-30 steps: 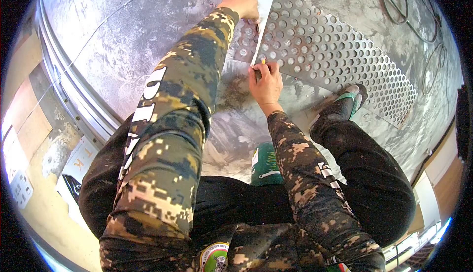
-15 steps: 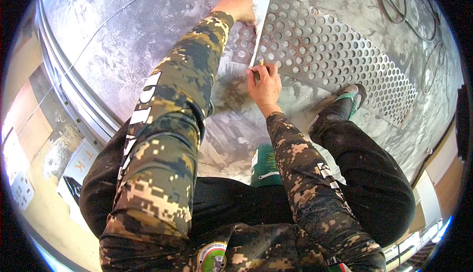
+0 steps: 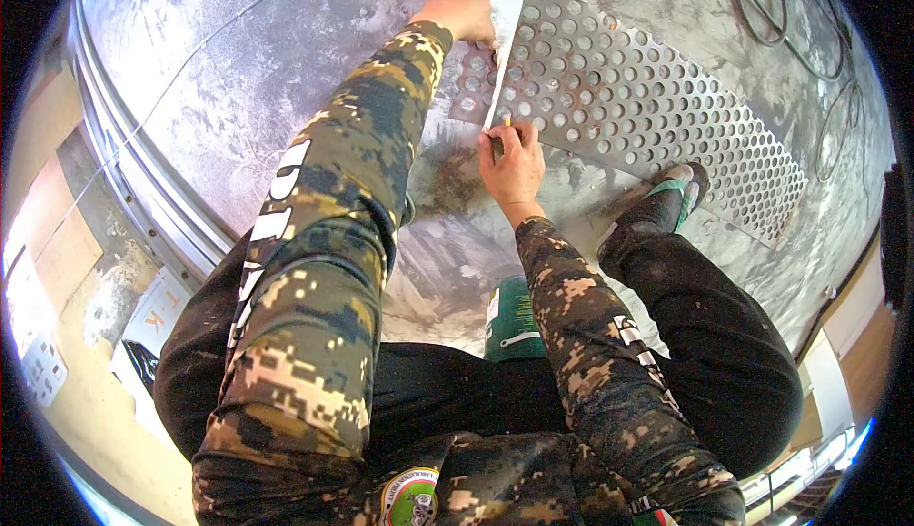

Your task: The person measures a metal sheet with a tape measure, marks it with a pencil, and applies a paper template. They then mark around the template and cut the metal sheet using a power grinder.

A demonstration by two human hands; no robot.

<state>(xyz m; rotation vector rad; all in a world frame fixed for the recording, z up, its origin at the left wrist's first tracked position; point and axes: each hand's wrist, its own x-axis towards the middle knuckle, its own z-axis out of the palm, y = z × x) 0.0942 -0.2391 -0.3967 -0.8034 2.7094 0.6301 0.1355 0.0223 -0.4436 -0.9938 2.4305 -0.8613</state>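
My left hand [image 3: 460, 4], with thumb and fingers spread, holds down a light, flat metal straightedge [image 3: 509, 14] near its far end. The straightedge lies across the left part of a grey perforated metal sheet [image 3: 647, 98] full of round holes. At the near end of the straightedge, by the sheet's near edge, my right hand [image 3: 514, 166] is closed in a pinch. A thin, yellow-ended, pencil-like tool [image 3: 508, 120] sticks up between its fingers; its tip is hidden.
The sheet lies on a scuffed grey metal surface [image 3: 314, 79]. A sandalled foot [image 3: 678, 193] rests against its near edge. Black cables [image 3: 762, 12] coil at the far right, and a thin cable [image 3: 205, 42] runs along the left. A green container [image 3: 514, 321] stands between the legs.
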